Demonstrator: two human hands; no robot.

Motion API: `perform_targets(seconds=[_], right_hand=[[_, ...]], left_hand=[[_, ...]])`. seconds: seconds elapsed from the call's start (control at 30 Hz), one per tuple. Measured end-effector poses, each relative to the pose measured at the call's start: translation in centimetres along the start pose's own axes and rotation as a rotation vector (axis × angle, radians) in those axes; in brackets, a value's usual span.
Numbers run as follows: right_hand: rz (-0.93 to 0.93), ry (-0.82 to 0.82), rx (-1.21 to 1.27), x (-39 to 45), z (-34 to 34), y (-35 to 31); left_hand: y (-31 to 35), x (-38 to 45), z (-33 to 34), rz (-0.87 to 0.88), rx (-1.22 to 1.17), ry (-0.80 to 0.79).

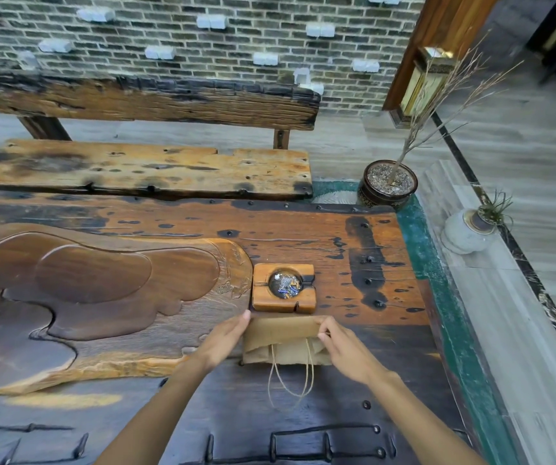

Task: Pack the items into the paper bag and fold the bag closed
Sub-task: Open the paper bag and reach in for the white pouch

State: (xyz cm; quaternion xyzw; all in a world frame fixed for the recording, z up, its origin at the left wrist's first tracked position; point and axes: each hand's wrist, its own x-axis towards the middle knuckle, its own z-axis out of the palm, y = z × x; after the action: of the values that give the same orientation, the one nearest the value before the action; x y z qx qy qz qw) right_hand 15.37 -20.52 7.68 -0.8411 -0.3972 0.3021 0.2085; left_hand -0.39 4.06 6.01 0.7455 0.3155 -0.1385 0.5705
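A brown paper bag [285, 333] lies flat on the dark wooden table [370, 256], its top folded over toward me. Its string handles [290, 380] trail out from under the fold toward the near edge. My left hand [224, 340] presses against the bag's left end with the fingers together. My right hand [343, 347] pinches the folded flap at its right end. Whatever is inside the bag is hidden.
A square wooden ashtray [284, 287] with scraps in its bowl sits just beyond the bag. A carved tea tray [95, 283] fills the table's left part. Behind stands a wooden bench [142, 169]. A potted bare branch [389, 184] and a small grey vase [469, 231] stand at the right.
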Motion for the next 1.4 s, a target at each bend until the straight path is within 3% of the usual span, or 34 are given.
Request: perform_targets(seconds=[0.17, 0.3, 0.43, 0.53, 0.73, 1.0, 1.4], right_hand=[[0.077, 0.101, 0.039, 0.0, -0.7, -0.2], [0.104, 0.187, 0.014, -0.2, -0.9, -0.6], [0.119, 0.272, -0.015, -0.7, -0.5, -0.8], [0.158, 0.306, -0.030, -1.1, -0.1, -0.9], [0.197, 0.333, -0.043, -2.2, 1.0, -1.6], [0.185, 0.314, -0.079, -3.3, 1.7, -2.2], [0.204, 0.337, 0.002, -3.4, 1.5, -2.0]], left_hand=[[0.8, -0.8, -0.8, -0.079, -0.110, -0.013], [1.1, -1.9, 0.0, -0.047, -0.130, -0.031], [0.7, -3.0, 1.0, 0.031, -0.120, -0.156], [0.7, -3.5, 2.1, 0.056, -0.061, -0.139], [1.9, -4.2, 5.1, 0.038, -0.079, 0.133], [1.2, -4.8, 7.3, -0.054, 0.183, 0.382], [-0.7, -5.0, 7.0, 0.066, 0.384, 0.496]])
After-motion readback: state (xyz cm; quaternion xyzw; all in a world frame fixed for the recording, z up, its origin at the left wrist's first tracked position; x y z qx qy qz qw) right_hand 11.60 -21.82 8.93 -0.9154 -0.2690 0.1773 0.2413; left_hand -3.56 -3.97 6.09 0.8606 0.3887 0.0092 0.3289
